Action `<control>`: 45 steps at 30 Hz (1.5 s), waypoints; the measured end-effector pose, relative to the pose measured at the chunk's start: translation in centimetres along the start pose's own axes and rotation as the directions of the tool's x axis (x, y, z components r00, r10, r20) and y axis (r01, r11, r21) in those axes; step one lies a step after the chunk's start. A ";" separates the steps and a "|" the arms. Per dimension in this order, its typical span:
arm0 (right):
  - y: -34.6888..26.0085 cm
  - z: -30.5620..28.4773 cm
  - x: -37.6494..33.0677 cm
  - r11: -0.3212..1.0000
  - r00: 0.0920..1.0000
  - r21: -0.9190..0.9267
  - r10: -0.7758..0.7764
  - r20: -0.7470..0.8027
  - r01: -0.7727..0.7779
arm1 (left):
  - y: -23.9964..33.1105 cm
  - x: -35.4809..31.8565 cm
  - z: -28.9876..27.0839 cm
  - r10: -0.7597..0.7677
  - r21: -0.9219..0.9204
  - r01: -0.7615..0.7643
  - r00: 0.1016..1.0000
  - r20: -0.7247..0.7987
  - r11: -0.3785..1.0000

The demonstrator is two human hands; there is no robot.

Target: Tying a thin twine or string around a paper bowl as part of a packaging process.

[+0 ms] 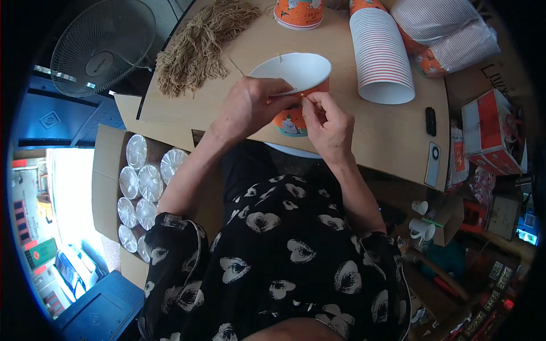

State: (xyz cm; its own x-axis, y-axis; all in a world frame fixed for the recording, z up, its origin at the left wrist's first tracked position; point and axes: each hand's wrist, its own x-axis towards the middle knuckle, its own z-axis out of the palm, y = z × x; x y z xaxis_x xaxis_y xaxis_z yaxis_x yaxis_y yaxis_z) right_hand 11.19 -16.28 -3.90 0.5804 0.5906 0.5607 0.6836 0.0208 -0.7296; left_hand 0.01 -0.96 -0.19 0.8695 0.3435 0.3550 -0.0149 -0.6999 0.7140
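Left hand (245, 107) grips bucket (304, 71); right hand (331, 122) pinches at rim (329, 73)

Head-worn fisheye view, facing downward

A: Bucket (307, 74) at left grip (245, 105) and right grip (330, 122)?
B: White inside, orange printed outside.
A: Beyond left grip?
B: Tan string bundle (206, 42).
A: Beyond right grip?
B: Stacked buckets (382, 54): white, fine red stripes. Table (389, 133) pale brown.

Left forearm (196, 170) bare, aims at 1 o'clock; right forearm (359, 190) bare, aims at 11. Left hand (250, 108) sits just past 11, thumb toward 3. Right hand (330, 124) sits between 1 and 2, fingers curled.
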 end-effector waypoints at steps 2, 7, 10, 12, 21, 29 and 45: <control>0.4 0.1 -0.5 1.000 1.000 0.026 0.011 -0.005 -0.011 | 0.3 -0.4 0.3 -0.008 -0.019 0.008 1.000 0.001 1.000; 1.8 0.3 -2.5 0.987 0.996 0.137 0.085 0.005 -0.085 | 1.6 -1.4 1.0 -0.064 -0.112 0.077 0.992 0.110 0.991; 1.7 -0.7 -3.4 0.989 0.986 0.077 0.120 0.115 -0.129 | 1.5 -1.9 1.7 -0.082 -0.111 0.096 0.988 0.128 0.989; 2.2 -0.8 -3.8 0.988 0.985 0.073 0.127 0.120 -0.136 | 1.3 -2.1 2.3 -0.078 -0.091 0.090 0.989 0.123 0.992; 2.6 -1.9 -4.4 0.990 0.974 0.008 0.138 0.181 -0.142 | -0.2 -2.0 3.4 -0.203 -0.226 0.251 0.955 0.215 0.941; 2.3 -4.7 -3.2 0.985 0.951 -0.173 0.034 0.308 0.021 | -0.4 -1.7 3.6 -0.212 -0.263 0.270 0.951 0.227 0.926; 0.0 -5.7 4.7 0.961 0.962 0.066 -0.272 0.031 0.269 | 0.0 -0.5 0.9 -0.095 -0.331 0.185 0.958 0.270 0.925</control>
State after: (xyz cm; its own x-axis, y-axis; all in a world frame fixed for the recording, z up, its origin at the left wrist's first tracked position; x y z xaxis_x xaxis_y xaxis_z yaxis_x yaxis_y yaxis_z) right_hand 16.46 -18.11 0.95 0.3590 0.5870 0.7256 0.7838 0.2324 -0.5759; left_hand 0.08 -1.68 -0.95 0.9678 0.2266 0.1092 -0.0163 -0.3769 0.9261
